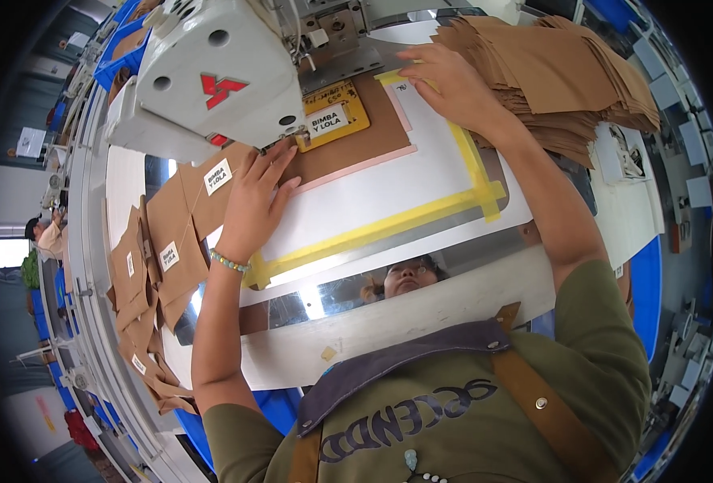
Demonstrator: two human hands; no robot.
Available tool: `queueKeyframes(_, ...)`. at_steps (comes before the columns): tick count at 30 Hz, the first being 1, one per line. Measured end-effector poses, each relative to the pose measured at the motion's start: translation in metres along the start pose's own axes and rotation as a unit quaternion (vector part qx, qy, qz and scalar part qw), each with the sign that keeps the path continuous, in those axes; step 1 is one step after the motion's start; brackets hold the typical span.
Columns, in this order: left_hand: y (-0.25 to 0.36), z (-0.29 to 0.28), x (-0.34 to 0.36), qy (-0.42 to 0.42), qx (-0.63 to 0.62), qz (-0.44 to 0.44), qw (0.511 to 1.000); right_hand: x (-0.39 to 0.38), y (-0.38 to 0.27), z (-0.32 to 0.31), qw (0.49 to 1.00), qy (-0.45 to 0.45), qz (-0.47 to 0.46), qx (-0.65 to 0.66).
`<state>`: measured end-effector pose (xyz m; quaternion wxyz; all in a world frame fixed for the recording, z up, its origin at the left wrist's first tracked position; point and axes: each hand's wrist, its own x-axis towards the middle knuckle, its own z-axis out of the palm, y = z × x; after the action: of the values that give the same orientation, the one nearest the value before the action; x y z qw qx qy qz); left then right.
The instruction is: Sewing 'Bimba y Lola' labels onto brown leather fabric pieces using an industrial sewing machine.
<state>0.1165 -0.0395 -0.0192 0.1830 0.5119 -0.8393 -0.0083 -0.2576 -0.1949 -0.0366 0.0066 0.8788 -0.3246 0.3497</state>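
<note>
A brown fabric piece (340,161) lies under the head of a white sewing machine (220,72). On it sits a yellow frame (363,113) around a white printed label (329,120), close to the needle area. My left hand (256,189) rests with fingers stretched out, the tips at the fabric's left end beside the needle area. My right hand (453,84) reaches to the far right corner of a white sheet edged with yellow tape (356,197). Its fingers are apart, and no object shows in them. Pink strips (364,167) run along the fabric's near and right edges.
Stacked brown fabric pieces (550,68) stand at the far right. More brown pieces with white labels (171,217) hang over the table's left side. A shiny metal strip (316,302) lies along the near edge. Blue bins (644,298) stand at the right and below the table.
</note>
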Motion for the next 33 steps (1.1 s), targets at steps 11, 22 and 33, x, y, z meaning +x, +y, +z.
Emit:
queueKeyframes(11, 0.008, -0.007, 0.007, -0.057, -0.035, 0.006, 0.998, -0.004, 0.005, 0.004, 0.999, -0.006, 0.024, 0.030)
queueKeyframes(22, 0.004, -0.005, 0.007, -0.071, -0.058, 0.007, 0.996, -0.005, 0.009, 0.008, 0.998, -0.031, 0.039, 0.047)
queueKeyframes(33, 0.003, -0.005, 0.006, -0.071, -0.065, 0.007, 0.995, -0.007, 0.011, 0.010, 0.997, -0.037, 0.046, 0.054)
